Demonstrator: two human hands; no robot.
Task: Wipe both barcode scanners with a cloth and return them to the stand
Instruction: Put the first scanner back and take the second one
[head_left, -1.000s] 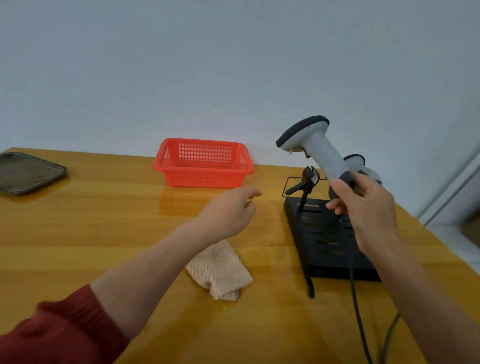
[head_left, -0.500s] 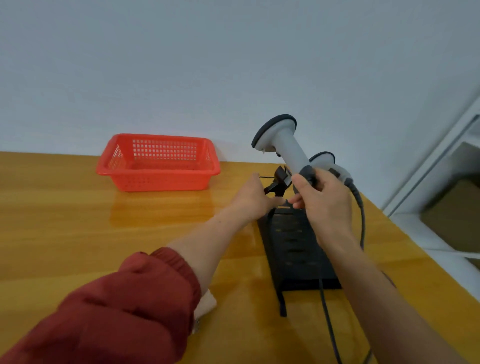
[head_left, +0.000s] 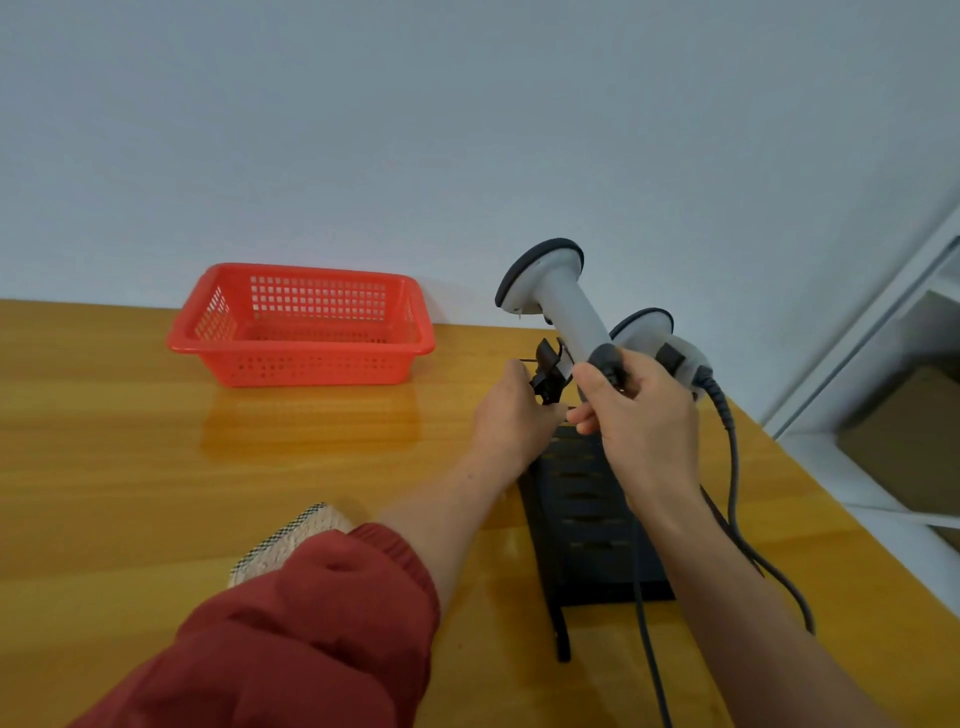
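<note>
My right hand (head_left: 641, 421) grips the handle end of a grey barcode scanner (head_left: 558, 301), held upside down with its dark-rimmed head tilted up and to the left. A second grey scanner (head_left: 654, 335) sits just behind it on the black stand (head_left: 587, 519). My left hand (head_left: 511, 415) is at the stand's black clip holder (head_left: 548, 369), fingers closed around its post. The beige cloth (head_left: 291, 540) lies on the table, partly hidden by my red sleeve. Dark cables (head_left: 732, 467) trail from the scanners toward me.
A red plastic basket (head_left: 301, 325) stands on the wooden table (head_left: 130, 467) at the back, against the wall. White shelving (head_left: 883, 441) with a cardboard box runs along the table's right edge.
My left hand left the cloth, crossed to the stand and closed on its clip holder. My right hand brought the scanner nearer that holder. The view shifted right and the metal tray went out of view.
</note>
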